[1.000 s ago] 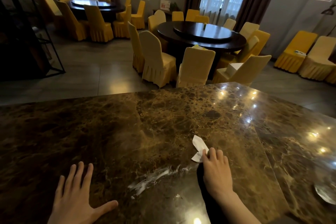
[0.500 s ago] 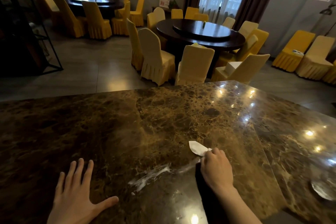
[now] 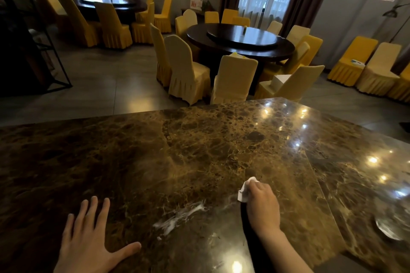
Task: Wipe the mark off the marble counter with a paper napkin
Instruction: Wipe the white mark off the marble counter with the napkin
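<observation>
A white smeared mark [image 3: 177, 217] streaks across the brown marble counter [image 3: 155, 162], low and centre. My right hand [image 3: 263, 204] is closed on a white paper napkin [image 3: 244, 190] and presses it onto the counter just right of the mark's upper end. Only a crumpled bit of the napkin shows past my fingers. My left hand [image 3: 88, 237] lies flat on the marble to the left of the mark, fingers spread, holding nothing.
A seam [image 3: 319, 184] crosses the counter to the right of my right hand. A shiny metal dish [image 3: 388, 228] sits near the right edge. Beyond the far edge stand yellow covered chairs [image 3: 186, 73] around dark round tables [image 3: 239, 40].
My right hand has bunched the napkin up under its fingers; less of it sticks out. The faint streak nearest the hand has thinned. My left hand has stayed put.
</observation>
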The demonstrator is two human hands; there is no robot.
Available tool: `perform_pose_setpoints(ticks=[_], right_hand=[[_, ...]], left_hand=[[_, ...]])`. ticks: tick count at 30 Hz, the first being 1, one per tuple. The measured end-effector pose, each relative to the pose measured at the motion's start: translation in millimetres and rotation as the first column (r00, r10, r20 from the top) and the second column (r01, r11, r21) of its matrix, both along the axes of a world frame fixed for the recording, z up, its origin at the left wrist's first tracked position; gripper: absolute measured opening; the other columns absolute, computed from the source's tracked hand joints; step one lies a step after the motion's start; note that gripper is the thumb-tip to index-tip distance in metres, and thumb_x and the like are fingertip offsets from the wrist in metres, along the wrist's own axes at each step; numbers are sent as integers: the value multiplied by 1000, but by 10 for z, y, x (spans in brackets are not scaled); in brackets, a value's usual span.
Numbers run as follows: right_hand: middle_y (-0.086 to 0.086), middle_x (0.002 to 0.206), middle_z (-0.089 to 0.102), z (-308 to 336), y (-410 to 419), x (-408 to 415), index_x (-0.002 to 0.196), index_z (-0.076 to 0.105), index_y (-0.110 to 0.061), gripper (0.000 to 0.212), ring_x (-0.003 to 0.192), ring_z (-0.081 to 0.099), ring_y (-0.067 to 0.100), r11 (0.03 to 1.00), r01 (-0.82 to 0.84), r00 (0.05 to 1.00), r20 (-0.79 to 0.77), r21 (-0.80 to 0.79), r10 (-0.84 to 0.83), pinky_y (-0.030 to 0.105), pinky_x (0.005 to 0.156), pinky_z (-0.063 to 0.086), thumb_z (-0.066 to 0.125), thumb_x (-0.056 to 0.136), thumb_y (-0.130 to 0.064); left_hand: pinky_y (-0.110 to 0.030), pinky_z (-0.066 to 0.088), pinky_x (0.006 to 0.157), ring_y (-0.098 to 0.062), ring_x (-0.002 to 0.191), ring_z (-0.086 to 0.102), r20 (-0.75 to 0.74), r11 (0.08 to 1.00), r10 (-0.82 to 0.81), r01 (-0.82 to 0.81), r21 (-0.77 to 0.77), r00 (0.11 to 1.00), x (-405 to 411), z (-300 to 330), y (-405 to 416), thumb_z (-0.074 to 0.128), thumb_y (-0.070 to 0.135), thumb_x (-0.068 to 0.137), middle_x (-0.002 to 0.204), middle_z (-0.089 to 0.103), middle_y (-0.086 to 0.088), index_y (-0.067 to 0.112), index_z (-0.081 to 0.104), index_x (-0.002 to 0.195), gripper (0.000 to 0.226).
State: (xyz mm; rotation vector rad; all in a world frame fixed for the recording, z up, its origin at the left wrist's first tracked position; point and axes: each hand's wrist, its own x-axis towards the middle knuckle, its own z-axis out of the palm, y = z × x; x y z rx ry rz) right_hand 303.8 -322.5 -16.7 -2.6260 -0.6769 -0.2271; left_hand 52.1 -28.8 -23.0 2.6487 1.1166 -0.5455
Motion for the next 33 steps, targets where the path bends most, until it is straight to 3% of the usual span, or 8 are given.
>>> perform_pose_setpoints(ticks=[7,9,14,18,21,27,30,33], right_hand=[[-6,124,69,-255,210,-543,109,71,-18,20,121,59,16,874,-486,871,75,-15,485,27,99,52,67,90,-20],[-8,117,72,-187,31,-346,98,75,-23,15,115,62,13,904,-427,902,63,0,426,30,90,57,74,83,-19],[5,94,74,-71,-119,108,85,77,-13,13,96,64,29,994,112,994,-12,4,-112,35,64,52,74,81,-1],[1,113,72,-237,376,-445,106,75,-11,30,104,59,24,988,-156,988,22,2,156,32,81,55,77,77,-4],[-8,107,72,-241,387,-653,100,73,-21,20,98,60,19,885,-465,883,53,-29,466,27,75,55,76,81,-17],[5,75,54,-68,-38,85,80,70,-13,6,71,52,26,995,97,995,-9,16,-97,33,53,45,75,83,-10],[-1,90,66,-140,329,-204,84,71,-17,7,85,51,17,1000,6,1000,-1,8,-6,29,62,47,69,89,-13],[-9,81,62,-258,632,-704,79,64,-23,12,78,46,11,965,-242,969,-30,98,246,24,55,36,71,87,-17]], left_hand=[[-50,-11,129,-22,152,-30,19,1000,5,-5,-6,1000,5,-29,24,5,117,28,158,-40,-1,23,-39,143,155],[-50,-11,129,-22,152,-30,14,1000,5,-5,-2,1000,7,-27,28,4,117,27,158,-40,-1,23,-40,142,155],[-50,-13,128,-22,151,-32,21,1000,7,-7,-20,1000,1,-15,16,5,117,27,156,-43,-1,23,-41,142,156],[-51,-14,128,-22,150,-33,17,1000,4,-4,-19,1000,2,-6,14,5,117,27,155,-44,-2,23,-41,143,156],[-52,-16,128,-23,149,-36,20,1000,-1,2,-17,1000,-2,3,3,4,117,27,155,-45,-2,24,-42,143,155],[-51,-14,128,-22,151,-34,109,1000,-5,7,-15,994,-61,-25,4,7,117,33,158,-41,-2,23,-40,144,152],[-51,-14,128,-21,150,-35,143,1000,-2,3,-5,990,-71,-63,9,8,117,35,159,-41,-2,25,-39,146,152],[-51,-14,129,-21,150,-36,162,1000,-4,3,5,987,-91,-93,2,9,117,38,161,-39,-2,26,-36,149,151]])
